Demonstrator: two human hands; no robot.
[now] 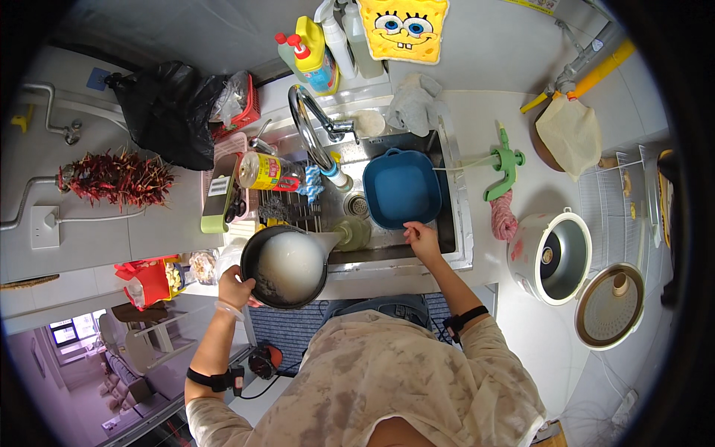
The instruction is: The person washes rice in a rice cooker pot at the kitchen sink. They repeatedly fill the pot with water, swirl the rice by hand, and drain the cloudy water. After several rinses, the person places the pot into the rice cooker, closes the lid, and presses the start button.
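Note:
My left hand (239, 289) grips the rim of a dark inner pot (249, 258) and holds it tilted over the sink's front left edge. White rice grains lie under cloudy water (293, 262) in it. A milky stream (325, 243) runs from its lip towards a translucent greenish container (353, 233) in the sink. My right hand (423, 241) is at the front rim of a blue square basin (402, 190), its fingers loosely curled; whether they grip the rim is unclear. The basin sits in the right part of the steel sink (357, 262).
A chrome faucet (313, 128) arches over the sink. Left of it stand a plastic bottle (262, 171) and a pink basket (230, 146). On the right counter are a green clamp-like device (505, 167), a rice cooker (522, 262) with its lid raised, and a wire rack (600, 195).

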